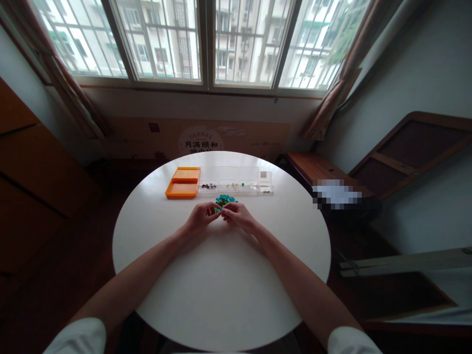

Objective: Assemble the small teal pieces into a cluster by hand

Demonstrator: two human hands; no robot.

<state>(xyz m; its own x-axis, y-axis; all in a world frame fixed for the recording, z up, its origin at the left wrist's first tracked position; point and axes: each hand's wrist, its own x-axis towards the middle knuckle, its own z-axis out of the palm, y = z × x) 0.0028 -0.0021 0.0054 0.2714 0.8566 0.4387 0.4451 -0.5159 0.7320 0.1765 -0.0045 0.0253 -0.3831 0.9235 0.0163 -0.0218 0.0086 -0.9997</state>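
My left hand (201, 217) and my right hand (239, 216) meet over the white round table, fingertips pinched together. Between them shows a tiny blue piece (221, 209), too small to tell its kind; both hands appear to grip it. Just beyond the fingers lies a heap of small green, blue and brown pieces (225, 198), partly covered by the hands.
Behind the heap stands a clear plastic compartment box (238, 174) holding dark, cream and green bits. An orange tray (181, 195) is left of it. The round table (221, 285) has a wooden bench (313, 164) at its right; windows (210, 44) lie ahead.
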